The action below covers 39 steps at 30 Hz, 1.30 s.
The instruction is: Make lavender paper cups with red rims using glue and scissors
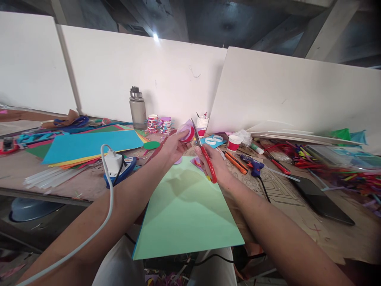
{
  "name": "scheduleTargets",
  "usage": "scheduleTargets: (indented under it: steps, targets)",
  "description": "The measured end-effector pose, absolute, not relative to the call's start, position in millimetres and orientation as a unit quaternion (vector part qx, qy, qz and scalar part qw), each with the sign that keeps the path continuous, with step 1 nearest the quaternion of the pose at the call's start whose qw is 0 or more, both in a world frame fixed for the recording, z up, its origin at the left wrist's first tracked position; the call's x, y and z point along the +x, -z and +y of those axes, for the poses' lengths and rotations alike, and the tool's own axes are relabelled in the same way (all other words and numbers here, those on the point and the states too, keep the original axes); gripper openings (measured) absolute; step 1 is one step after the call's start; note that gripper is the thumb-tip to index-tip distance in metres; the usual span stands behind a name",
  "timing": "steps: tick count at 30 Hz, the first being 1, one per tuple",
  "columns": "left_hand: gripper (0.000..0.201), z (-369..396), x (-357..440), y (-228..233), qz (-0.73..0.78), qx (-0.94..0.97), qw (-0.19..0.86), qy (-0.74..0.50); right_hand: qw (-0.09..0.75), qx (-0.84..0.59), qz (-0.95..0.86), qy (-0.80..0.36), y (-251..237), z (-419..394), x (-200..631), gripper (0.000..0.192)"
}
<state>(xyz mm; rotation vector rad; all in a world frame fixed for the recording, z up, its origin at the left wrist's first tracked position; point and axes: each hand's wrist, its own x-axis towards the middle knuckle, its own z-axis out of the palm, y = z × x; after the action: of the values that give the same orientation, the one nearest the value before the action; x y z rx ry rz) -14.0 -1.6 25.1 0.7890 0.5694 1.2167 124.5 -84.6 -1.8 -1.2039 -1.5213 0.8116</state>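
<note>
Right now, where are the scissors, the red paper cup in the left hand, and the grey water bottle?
scissors [208, 161]: head view, on the red handle.
red paper cup [188, 134]: head view, on its side wall.
grey water bottle [137, 111]: head view, on its body.

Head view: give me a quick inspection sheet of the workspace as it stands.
Surface: brown worktable, a light green sheet over its front edge.
Job's things: red paper cup; red-handled scissors, blades at the cup.
Clutter: coloured paper stack, bottle, glue gun, glue sticks.
Hands: left hand holds the cup; right hand grips the scissors.
Cables: white cable over the left forearm.
Surroundings: white boards behind.
</note>
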Motion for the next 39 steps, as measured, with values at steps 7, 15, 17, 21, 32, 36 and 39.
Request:
scheduleTargets:
  steps: [7,15,17,21,32,36,39]
  targets:
    - [0.008,-1.8,-11.0,-22.4,0.236,0.365,0.710,-0.554,0.499,-0.489,-0.633,-0.332,2.6,-84.0,125.2,0.050]
    - [0.025,5.2,-16.3,-22.6,0.215,0.441,0.680,-0.544,0.492,-0.482,-0.650,-0.321,-1.2,-84.8,126.3,0.049]
    - [0.026,4.9,-16.0,-21.5,0.213,0.452,0.678,-0.540,0.491,-0.485,-0.655,-0.308,-2.0,-85.1,126.9,0.048]
    - [0.031,2.9,-17.1,-22.1,0.214,0.464,0.674,-0.534,0.499,-0.480,-0.644,-0.325,-0.5,-83.9,127.6,0.050]
    - [0.029,6.8,-17.5,-19.4,0.201,0.471,0.677,-0.528,0.508,-0.478,-0.639,-0.325,4.5,-80.5,128.0,0.051]
    - [0.028,5.7,-20.4,-22.2,0.206,0.482,0.675,-0.519,0.506,-0.475,-0.636,-0.339,1.5,-83.5,127.4,0.051]
    - [0.029,6.3,-25.0,-26.3,0.221,0.493,0.671,-0.509,0.500,-0.481,-0.639,-0.332,-1.1,-86.1,127.0,0.052]
